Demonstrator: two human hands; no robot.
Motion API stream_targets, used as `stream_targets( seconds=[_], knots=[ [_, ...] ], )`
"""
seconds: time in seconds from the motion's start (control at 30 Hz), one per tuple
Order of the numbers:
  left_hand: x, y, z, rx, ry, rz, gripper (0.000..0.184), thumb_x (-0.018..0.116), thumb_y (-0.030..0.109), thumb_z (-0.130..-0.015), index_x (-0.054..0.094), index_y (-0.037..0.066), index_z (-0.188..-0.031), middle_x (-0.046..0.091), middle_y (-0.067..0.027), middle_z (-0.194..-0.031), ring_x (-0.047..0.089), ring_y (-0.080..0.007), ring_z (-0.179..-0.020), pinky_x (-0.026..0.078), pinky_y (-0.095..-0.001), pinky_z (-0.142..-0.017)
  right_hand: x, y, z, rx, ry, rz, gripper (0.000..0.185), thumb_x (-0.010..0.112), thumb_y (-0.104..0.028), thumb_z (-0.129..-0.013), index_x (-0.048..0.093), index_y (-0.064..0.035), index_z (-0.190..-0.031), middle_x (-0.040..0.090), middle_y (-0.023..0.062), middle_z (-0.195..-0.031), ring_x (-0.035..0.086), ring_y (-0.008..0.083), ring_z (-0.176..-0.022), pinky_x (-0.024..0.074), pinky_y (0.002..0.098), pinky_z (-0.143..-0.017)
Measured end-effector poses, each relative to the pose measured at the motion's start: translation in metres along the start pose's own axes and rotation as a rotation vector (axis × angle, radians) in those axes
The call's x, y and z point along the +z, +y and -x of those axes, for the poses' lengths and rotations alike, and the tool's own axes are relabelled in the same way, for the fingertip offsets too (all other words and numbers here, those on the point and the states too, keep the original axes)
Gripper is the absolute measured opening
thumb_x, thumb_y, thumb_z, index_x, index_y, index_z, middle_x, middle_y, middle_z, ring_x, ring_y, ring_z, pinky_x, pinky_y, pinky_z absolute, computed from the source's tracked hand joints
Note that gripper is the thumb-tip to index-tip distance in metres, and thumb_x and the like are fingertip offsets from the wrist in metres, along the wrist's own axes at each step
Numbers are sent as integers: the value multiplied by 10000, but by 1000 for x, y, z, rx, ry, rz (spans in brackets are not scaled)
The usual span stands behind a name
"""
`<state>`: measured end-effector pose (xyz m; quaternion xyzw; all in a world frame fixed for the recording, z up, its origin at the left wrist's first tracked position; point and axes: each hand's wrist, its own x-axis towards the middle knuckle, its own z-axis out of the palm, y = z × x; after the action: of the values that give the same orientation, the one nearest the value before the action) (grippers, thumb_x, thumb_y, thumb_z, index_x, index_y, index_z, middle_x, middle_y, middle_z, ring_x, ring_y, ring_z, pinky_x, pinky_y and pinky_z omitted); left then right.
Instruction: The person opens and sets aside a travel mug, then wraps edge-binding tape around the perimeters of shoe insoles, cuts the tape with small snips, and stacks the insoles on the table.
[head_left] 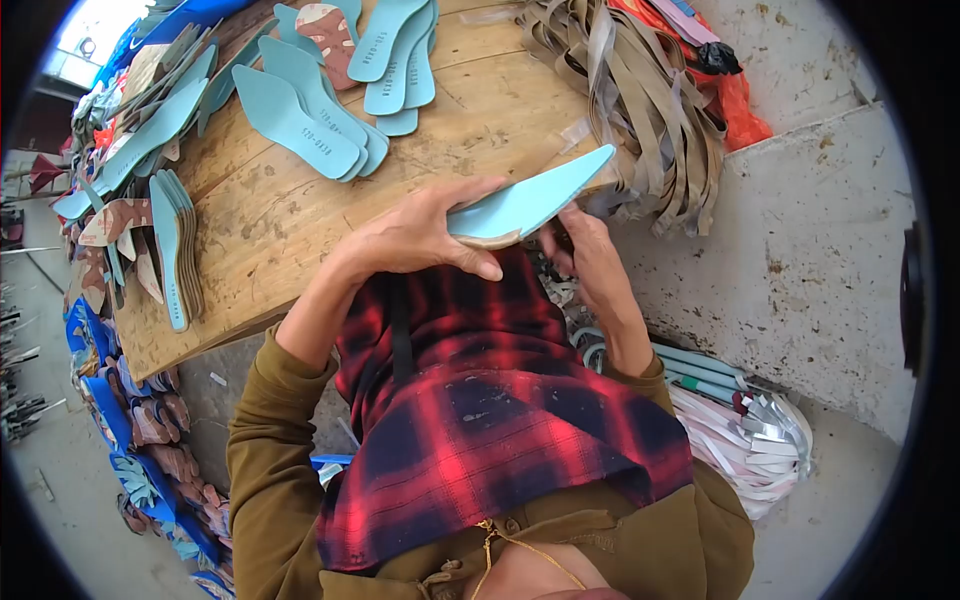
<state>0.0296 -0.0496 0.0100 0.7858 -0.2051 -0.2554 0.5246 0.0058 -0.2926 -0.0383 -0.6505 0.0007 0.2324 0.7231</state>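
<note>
A light blue shoe insole (pixel 530 200) is tilted above the table's front edge, its pointed end up to the right. My left hand (pixel 425 230) is closed around its wider end, thumb below and fingers on the far side. A brownish strip shows along the insole's lower edge. My right hand (pixel 590 255) is at the insole's right underside, its fingers curled in and partly blurred. One fingertip is close to the edge; whatever those fingers pinch is hidden.
On the wooden table (pixel 270 230) lie fanned blue insoles (pixel 300 115), more insoles (pixel 395 60) behind, and an upright-edged stack (pixel 175 250) at left. Brown strips (pixel 650 110) hang over the right corner. A concrete wall (pixel 790 250) stands right, with white strips (pixel 750 440) below.
</note>
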Motion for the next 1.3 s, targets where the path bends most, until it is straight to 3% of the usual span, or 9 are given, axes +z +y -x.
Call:
stream_targets(
  seconds=[0.17, 0.4, 0.57, 0.63, 0.7, 0.77, 0.9, 1.1, 1.3],
  knots=[
    [-2, 3, 20, -1, -87, -76, 985, 894, 327, -569, 444, -13, -1376, 559, -166, -1291, 516, -270, -1212, 395, -353, -1016, 18, -6, -5, 297, -129, -552, 253, 482, -312, -985, 567, -80, -1041, 539, -8, -728, 406, 53, -514, 249, 195, -427],
    [-6, 5, 46, 12, -65, -350, 846, 851, 359, -638, 504, -9, -1316, 613, -142, -1225, 577, -262, -1134, 443, -366, -961, 25, 2, 4, 140, -180, -505, 260, 515, -219, -974, 524, -71, -1188, 541, 8, -737, 365, 59, -459, 232, 187, -405],
    [8, -30, 59, -286, 123, 630, 451, 643, 339, -905, 564, -36, -1141, 684, -136, -946, 684, -199, -827, 565, -312, -718, 27, -4, 13, 69, -6, -696, 299, 495, -245, -991, 497, -66, -1230, 502, -6, -688, 326, 39, -447, 231, 184, -394],
    [28, -23, 56, -291, 213, 946, 433, 602, 335, -934, 557, -44, -1137, 677, -155, -897, 692, -218, -759, 582, -316, -659, 39, -4, 1, 161, -139, -453, 259, 530, -264, -980, 556, -39, -1106, 486, -30, -651, 327, 28, -439, 218, 185, -390],
    [37, -24, 60, -230, 257, 866, 396, 559, 314, -956, 551, -38, -1138, 670, -149, -846, 696, -241, -722, 589, -336, -633, 67, -14, -12, 145, -153, -331, 247, 582, -277, -957, 562, -88, -800, 458, -52, -580, 313, 14, -433, 213, 199, -393],
    [37, -21, 70, -167, 354, 742, 375, 545, 302, -962, 555, -35, -1127, 668, -138, -830, 699, -244, -731, 592, -342, -638, 79, -19, -28, 10, -198, -117, 320, 580, -298, -960, 537, -116, -700, 443, -63, -551, 309, 11, -442, 219, 207, -404],
    [27, -24, 72, 12, 743, 394, 294, 554, 284, -959, 630, -1, -951, 610, -37, -742, 607, -110, -690, 483, -250, -593, 116, -18, -51, -127, -152, -56, 390, 554, -338, -972, 547, -83, -678, 488, -31, -545, 365, 36, -459, 273, 235, -427],
    [6, -34, 69, -76, 1066, 811, 434, 573, 487, -932, 643, 62, -872, 590, 35, -744, 524, -34, -655, 412, -219, -562, 160, -6, -33, -517, -87, 336, 354, 515, -279, -984, 569, 37, -834, 554, 114, -649, 491, 194, -573, 419, 344, -577],
    [7, -55, 75, -28, 1149, 802, 458, 516, 486, -961, 626, 42, -958, 624, 10, -807, 563, -64, -677, 458, -234, -598, 152, 26, -1, -116, -241, 212, 302, 494, -259, -993, 495, -12, -819, 473, 30, -667, 449, 83, -622, 384, 273, -536]
  ],
)
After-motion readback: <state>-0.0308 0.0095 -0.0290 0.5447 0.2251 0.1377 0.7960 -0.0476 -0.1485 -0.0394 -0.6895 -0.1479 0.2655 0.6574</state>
